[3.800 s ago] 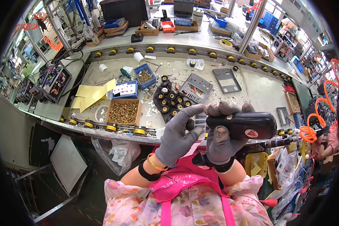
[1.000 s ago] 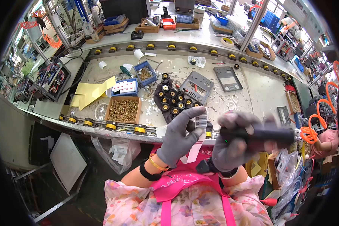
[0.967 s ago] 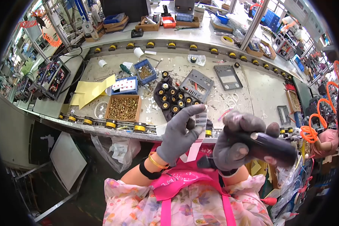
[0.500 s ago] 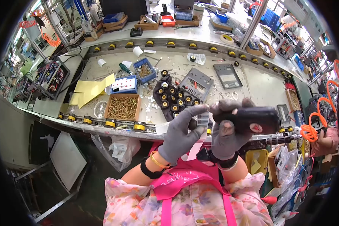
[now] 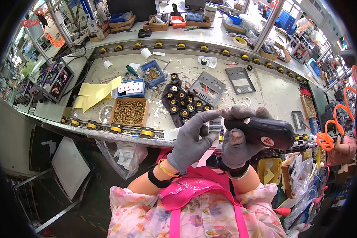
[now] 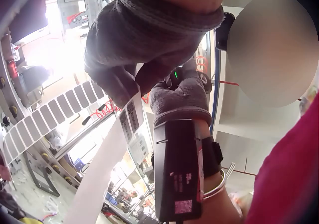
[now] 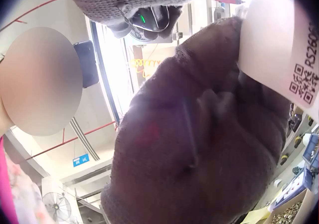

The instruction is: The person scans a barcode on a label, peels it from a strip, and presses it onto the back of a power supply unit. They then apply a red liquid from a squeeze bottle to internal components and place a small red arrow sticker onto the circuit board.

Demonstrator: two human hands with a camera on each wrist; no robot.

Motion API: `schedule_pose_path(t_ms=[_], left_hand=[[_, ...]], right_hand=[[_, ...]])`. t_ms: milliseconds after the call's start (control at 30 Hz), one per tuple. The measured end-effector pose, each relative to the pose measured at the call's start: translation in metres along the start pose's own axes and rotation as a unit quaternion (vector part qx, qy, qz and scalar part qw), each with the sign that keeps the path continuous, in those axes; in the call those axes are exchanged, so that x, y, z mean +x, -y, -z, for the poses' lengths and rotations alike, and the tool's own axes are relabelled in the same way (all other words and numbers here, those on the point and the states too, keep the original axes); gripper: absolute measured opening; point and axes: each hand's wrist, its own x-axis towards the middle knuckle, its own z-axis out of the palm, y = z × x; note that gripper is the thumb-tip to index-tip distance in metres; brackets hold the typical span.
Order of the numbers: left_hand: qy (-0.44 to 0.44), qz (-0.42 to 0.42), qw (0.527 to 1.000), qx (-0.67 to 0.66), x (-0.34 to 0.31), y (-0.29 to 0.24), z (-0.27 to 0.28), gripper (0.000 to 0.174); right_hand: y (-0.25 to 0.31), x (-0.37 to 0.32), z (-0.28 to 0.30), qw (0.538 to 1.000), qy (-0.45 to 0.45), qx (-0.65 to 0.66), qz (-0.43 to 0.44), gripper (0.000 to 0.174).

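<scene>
Label strip (image 5: 215, 126) hangs from the left hand (image 5: 190, 141), pinched between thumb and forefinger, above a pink apron (image 5: 190, 186) with white lettering too small to read. In the right wrist view, the strip shows a square code and print beginning "RS260", the rest cut off. The right hand (image 5: 242, 144) is curled round a black device (image 5: 265, 133); its round white sticker bears a red triangle, and the left wrist view shows a green light. Whether the right fingertips touch the strip, I cannot tell. Beyond, on the bench, are a box of brass-coloured parts (image 5: 129, 112), black knobs (image 5: 182, 103) with brass centres and a blue tray (image 5: 131, 94) of white cards with red triangles. Grey panels (image 5: 207, 88) lie farther back. A yellow tape roll (image 5: 239, 41) rests on the far counter (image 5: 210, 36).
</scene>
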Motion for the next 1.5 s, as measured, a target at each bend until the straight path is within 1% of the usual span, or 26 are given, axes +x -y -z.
schedule_pose_path(t_ms=[100,200,300,333,433,567,600,700,800,900,1000,1100,1200,1300,1333,1400,1433,1467,1500], left_hand=[[-0.002,-0.003,1.000,-0.014,-0.001,0.003,0.000,0.048],[-0.003,-0.007,1.000,-0.012,-0.001,0.001,-0.001,0.048],[-0.010,-0.014,1.000,-0.012,0.000,0.001,-0.001,0.048],[-0.009,-0.009,1.000,-0.010,0.000,0.002,-0.001,0.049],[-0.006,0.001,1.000,-0.007,0.001,0.006,0.002,0.051],[-0.006,0.010,1.000,-0.029,0.000,0.006,0.004,0.055],[-0.006,0.011,0.999,-0.039,0.000,0.005,0.004,0.057],[0.005,0.010,1.000,-0.021,0.001,0.001,0.007,0.057],[0.014,0.025,0.996,-0.088,0.001,-0.003,0.006,0.060],[0.005,0.003,0.995,-0.096,0.002,-0.001,0.005,0.052],[-0.038,0.021,0.988,-0.149,0.003,0.005,0.001,0.043],[-0.025,0.016,0.989,-0.146,0.001,0.014,0.005,0.039],[-0.026,0.012,0.987,-0.157,0.000,0.007,0.005,0.039],[-0.019,0.010,0.989,-0.148,-0.002,0.006,0.007,0.037],[-0.014,0.010,0.985,-0.172,-0.004,0.004,0.005,0.037],[-0.016,-0.012,0.978,-0.208,-0.005,-0.004,0.004,0.036],[-0.012,-0.071,0.986,-0.153,-0.004,0.005,0.006,0.035],[-0.001,-0.083,0.994,-0.068,-0.005,0.004,0.011,0.037],[-0.004,-0.066,0.987,-0.146,-0.006,0.005,0.007,0.040]], right_hand=[[0.000,0.001,-0.002,1.000,0.007,0.005,0.011,0.069],[0.002,0.003,-0.001,0.999,0.024,-0.036,0.000,0.067],[0.006,0.004,-0.005,0.995,-0.018,-0.058,-0.074,0.068],[0.007,0.006,-0.006,0.995,-0.026,-0.040,-0.090,0.070],[0.002,0.000,0.000,0.995,-0.029,-0.043,-0.086,0.071],[0.007,-0.005,-0.003,0.994,-0.028,-0.006,-0.105,0.073],[0.008,-0.005,-0.003,0.995,-0.020,-0.004,-0.101,0.074],[0.011,-0.008,-0.002,0.994,-0.032,-0.013,-0.106,0.073],[0.013,-0.008,-0.002,0.994,-0.040,-0.011,-0.105,0.073],[0.012,-0.006,-0.002,0.995,-0.027,-0.009,-0.092,0.073],[0.007,-0.003,-0.005,0.998,-0.023,0.003,-0.063,0.073],[0.005,0.000,-0.007,0.999,0.010,0.006,-0.051,0.071],[0.006,-0.004,-0.008,0.998,0.015,-0.011,-0.060,0.069],[0.006,-0.011,-0.002,0.997,-0.007,-0.045,-0.069,0.067],[0.009,-0.012,-0.002,0.997,0.000,-0.049,-0.062,0.067],[0.010,-0.008,-0.010,0.998,0.028,-0.034,-0.038,0.068],[0.011,-0.013,-0.006,0.997,0.020,-0.041,-0.055,0.070],[0.012,-0.013,-0.006,0.996,0.022,-0.051,-0.062,0.070],[0.010,-0.010,-0.011,0.998,0.040,-0.022,-0.037,0.069]])
